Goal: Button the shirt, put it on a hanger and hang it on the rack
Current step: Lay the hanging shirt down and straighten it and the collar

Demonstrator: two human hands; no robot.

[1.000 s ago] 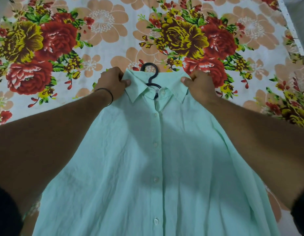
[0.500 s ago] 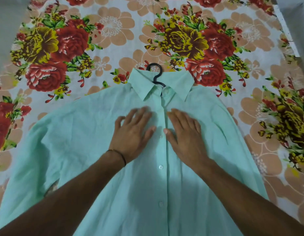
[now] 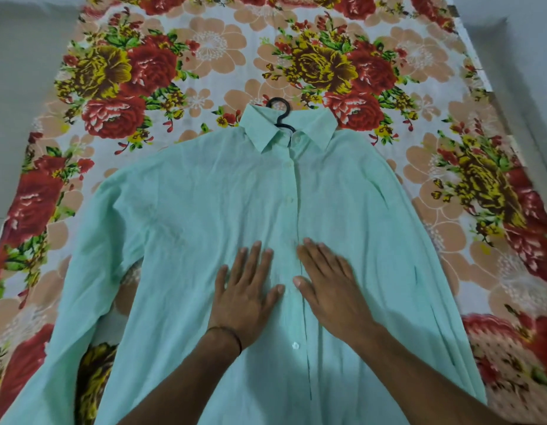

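Shirt (image 3: 204,210) under flat, released left hand (image 3: 244,289) and right hand (image 3: 330,280) could slide off its hanger (image 3: 280,113) if smoothing drags downward.

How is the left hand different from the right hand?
The left hand wears a thin dark band at its wrist; the right hand has a bare wrist. The left hand lies left of the button row, the right hand right of it. Both lie flat on the shirt.
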